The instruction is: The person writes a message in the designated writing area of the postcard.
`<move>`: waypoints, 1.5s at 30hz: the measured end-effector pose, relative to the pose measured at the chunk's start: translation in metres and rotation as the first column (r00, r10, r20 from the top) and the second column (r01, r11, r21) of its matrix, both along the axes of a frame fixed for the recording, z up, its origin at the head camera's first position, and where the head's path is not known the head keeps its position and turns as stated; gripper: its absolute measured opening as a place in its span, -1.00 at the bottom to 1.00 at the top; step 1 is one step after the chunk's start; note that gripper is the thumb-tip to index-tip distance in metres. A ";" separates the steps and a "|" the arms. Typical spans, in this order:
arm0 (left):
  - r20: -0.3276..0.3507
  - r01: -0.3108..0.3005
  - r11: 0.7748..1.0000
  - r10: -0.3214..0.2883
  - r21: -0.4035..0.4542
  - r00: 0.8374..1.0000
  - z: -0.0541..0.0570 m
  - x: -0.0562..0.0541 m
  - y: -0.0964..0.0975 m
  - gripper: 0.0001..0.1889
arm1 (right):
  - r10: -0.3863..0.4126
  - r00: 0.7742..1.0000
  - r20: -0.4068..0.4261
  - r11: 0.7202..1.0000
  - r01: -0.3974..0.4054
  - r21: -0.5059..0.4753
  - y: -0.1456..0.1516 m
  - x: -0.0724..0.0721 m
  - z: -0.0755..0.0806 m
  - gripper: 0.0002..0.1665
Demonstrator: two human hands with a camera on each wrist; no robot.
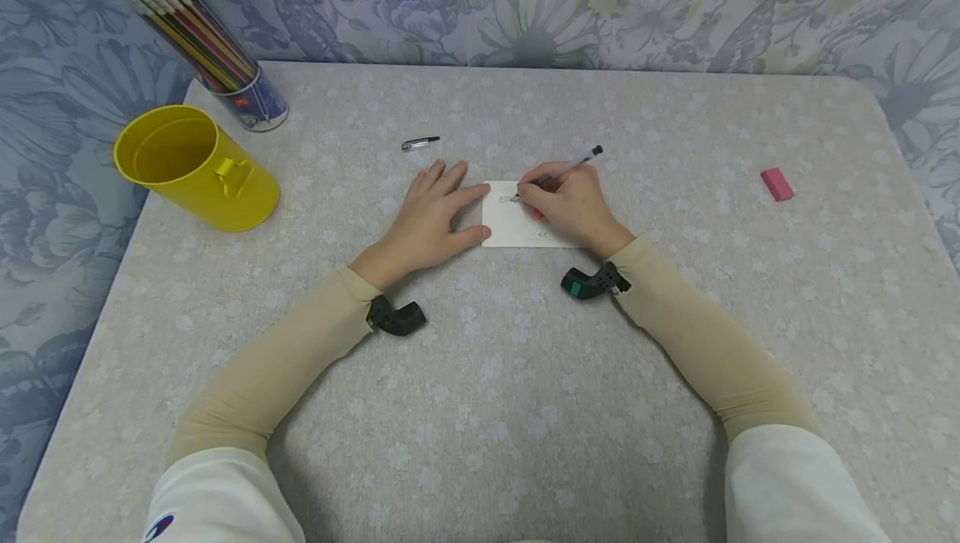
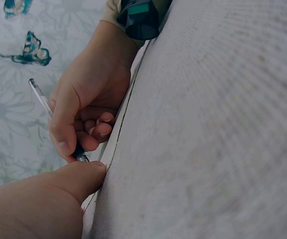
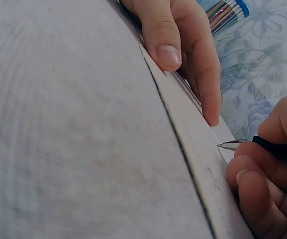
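A small white card [image 1: 501, 226] lies on the table in the head view, with a few dark marks written on it. My right hand [image 1: 566, 200] pinches a pen [image 1: 581, 159], its tip down at the marks on the card's upper left. The clear barrel slants up to a dark end. My left hand [image 1: 431, 222] lies flat with fingers spread, thumb and index fingertip on the card's left edge. In the right wrist view the pen tip [image 3: 228, 145] shows close over the card [image 3: 193, 129]. The right palm covers the card's right part.
A pen cap [image 1: 420, 143] lies beyond my left hand. To the left stand a yellow cup [image 1: 247, 193] with a small handle and a clear tube of pencils [image 1: 202, 43] with a blue lid. A pink eraser [image 1: 777, 184] lies far right. A patterned wall [image 1: 525, 10] borders the table's back edge.
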State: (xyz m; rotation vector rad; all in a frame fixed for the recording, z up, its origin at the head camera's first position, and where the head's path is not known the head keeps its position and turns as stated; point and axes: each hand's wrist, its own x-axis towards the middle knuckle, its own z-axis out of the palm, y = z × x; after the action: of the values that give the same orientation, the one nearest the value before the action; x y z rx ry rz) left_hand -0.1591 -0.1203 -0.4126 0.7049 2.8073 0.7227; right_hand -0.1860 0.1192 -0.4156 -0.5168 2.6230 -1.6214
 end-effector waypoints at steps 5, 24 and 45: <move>0.001 -0.002 1.000 0.002 0.003 1.000 0.000 0.000 0.000 -0.31 | -0.019 1.000 0.018 1.000 0.019 -0.025 0.000 0.000 -0.002 -0.80; -0.001 -0.003 1.000 0.003 0.001 1.000 -0.002 -0.001 0.000 -0.31 | -0.031 0.999 0.038 0.999 0.032 -0.028 0.000 0.000 -0.001 -0.82; 0.002 -0.003 1.000 0.003 0.003 1.000 -0.002 0.000 0.000 -0.31 | -0.035 0.999 0.039 0.999 0.037 -0.034 0.000 0.000 0.000 -0.80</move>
State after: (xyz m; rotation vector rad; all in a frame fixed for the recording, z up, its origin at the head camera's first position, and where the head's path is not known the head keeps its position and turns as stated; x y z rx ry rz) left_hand -0.1595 -0.1204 -0.4142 0.6994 2.8065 0.7275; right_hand -0.1863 0.1195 -0.4161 -0.4375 2.5959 -1.6727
